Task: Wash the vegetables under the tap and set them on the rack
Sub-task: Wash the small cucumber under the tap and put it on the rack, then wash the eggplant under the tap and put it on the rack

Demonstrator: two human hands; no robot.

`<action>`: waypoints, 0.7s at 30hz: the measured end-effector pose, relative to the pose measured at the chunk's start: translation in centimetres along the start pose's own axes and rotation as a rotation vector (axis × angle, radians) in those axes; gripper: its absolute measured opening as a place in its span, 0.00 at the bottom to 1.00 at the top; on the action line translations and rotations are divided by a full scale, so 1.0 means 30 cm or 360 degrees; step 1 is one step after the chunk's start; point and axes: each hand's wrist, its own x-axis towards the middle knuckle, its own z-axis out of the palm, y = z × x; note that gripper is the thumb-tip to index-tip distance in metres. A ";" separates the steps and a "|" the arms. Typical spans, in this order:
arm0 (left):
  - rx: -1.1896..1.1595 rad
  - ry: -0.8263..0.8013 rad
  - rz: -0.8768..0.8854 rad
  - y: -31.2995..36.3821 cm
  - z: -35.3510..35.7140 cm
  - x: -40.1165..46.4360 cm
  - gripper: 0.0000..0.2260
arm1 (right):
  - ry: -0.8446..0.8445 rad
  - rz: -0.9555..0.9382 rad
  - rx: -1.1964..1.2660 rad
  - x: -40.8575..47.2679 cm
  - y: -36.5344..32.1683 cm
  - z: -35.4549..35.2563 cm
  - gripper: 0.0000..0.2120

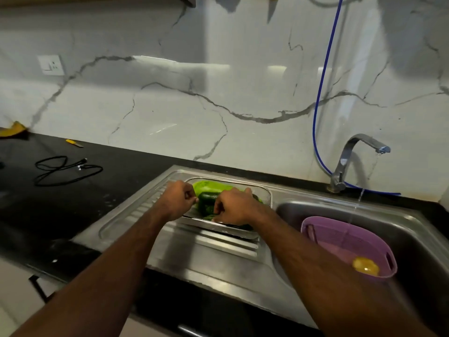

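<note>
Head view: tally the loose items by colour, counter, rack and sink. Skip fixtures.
Green: 2, light green vegetable and dark green vegetable, in the metal rack
Yellow: 3, potato-like vegetable, knife handle, peel-like scrap
Purple: 1, basket
Black: 1, cable
Total: 7

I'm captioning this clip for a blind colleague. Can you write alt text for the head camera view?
Both hands, left hand and right hand, reach over a metal rack of green vegetables on the sink's drainboard. At right, the tap runs into a purple basket holding a yellow item.
</note>
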 end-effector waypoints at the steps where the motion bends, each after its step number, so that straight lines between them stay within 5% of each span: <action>1: -0.0006 0.0010 -0.0006 0.003 0.005 0.000 0.10 | -0.0037 -0.0012 -0.0032 0.002 0.007 0.003 0.12; 5: -0.0029 0.0041 0.0020 0.075 0.013 0.031 0.05 | -0.0026 -0.0058 0.0032 -0.011 0.032 -0.006 0.13; 10: -0.0178 0.0079 0.0192 0.289 0.054 0.122 0.04 | 0.0598 0.0015 0.0339 -0.087 0.147 -0.050 0.08; 15: -0.0347 0.0038 0.0386 0.559 0.194 0.202 0.05 | 0.0984 0.0496 0.0619 -0.228 0.432 -0.042 0.06; 21: -0.0498 -0.0187 0.0460 0.796 0.492 0.204 0.04 | 0.0918 0.1036 0.0742 -0.422 0.731 0.084 0.09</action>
